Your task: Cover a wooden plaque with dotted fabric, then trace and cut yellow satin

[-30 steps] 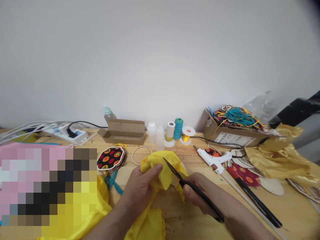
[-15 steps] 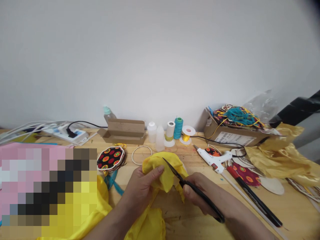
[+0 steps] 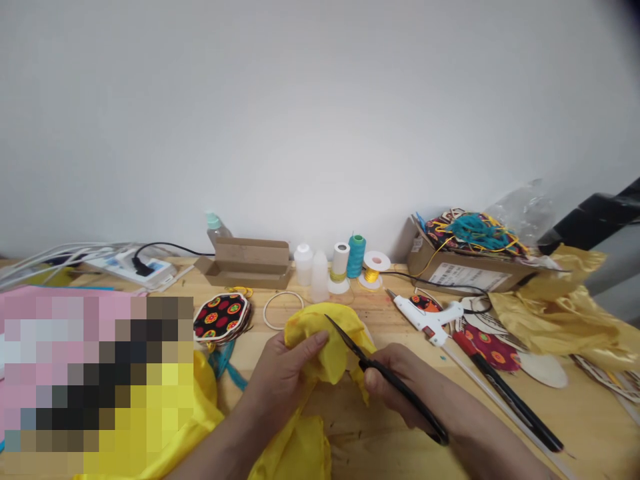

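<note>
My left hand is closed on a bunched piece of yellow fabric, thumb pressed on top, holding it just above the wooden table. My right hand grips black scissors, whose blades point up and left and lie across the fabric's upper edge. More of the yellow fabric trails down toward me between my forearms.
A white glue gun and a black-and-red tool lie to the right. Thread spools, small bottles, a wooden ring, patterned fabric discs, cardboard boxes and gold fabric line the back.
The fabric bunch has been turned slightly in my left hand and the scissor blades have shifted a little along its edge. Both hands stay in the same place.
</note>
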`<action>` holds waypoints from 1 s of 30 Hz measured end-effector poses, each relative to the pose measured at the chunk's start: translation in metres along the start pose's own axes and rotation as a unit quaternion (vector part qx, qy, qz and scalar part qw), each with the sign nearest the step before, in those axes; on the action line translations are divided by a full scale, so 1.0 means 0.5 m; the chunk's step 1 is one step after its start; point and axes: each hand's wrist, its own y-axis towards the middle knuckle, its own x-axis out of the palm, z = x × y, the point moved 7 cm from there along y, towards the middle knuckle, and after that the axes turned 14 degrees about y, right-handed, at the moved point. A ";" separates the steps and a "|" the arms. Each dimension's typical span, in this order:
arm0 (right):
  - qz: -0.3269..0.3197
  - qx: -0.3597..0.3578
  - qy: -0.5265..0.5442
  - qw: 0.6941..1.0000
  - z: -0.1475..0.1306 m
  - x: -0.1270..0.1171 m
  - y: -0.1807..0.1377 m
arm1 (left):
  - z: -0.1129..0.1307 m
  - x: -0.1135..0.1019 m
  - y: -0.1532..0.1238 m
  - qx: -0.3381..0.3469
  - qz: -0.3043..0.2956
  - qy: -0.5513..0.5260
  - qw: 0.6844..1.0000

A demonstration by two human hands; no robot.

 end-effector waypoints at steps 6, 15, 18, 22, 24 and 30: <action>-0.020 0.006 0.039 0.999 0.011 0.001 0.007 | 0.001 -0.002 -0.001 0.005 -0.004 0.004 1.000; 0.001 0.025 0.064 0.998 0.032 -0.002 0.015 | 0.000 -0.006 0.001 -0.008 0.008 -0.002 1.000; 0.007 0.033 0.059 0.998 0.033 -0.004 0.017 | 0.004 -0.004 -0.001 -0.007 0.007 -0.006 1.000; 0.010 0.033 0.044 0.998 0.032 -0.007 0.017 | 0.010 -0.010 0.000 0.007 0.025 -0.004 1.000; 0.007 0.027 0.035 0.999 0.034 -0.007 0.016 | 0.012 -0.016 0.001 0.013 0.045 -0.009 0.999; 0.004 -0.003 -0.009 1.000 0.020 -0.003 0.005 | 0.017 -0.016 0.000 0.015 0.062 -0.013 0.998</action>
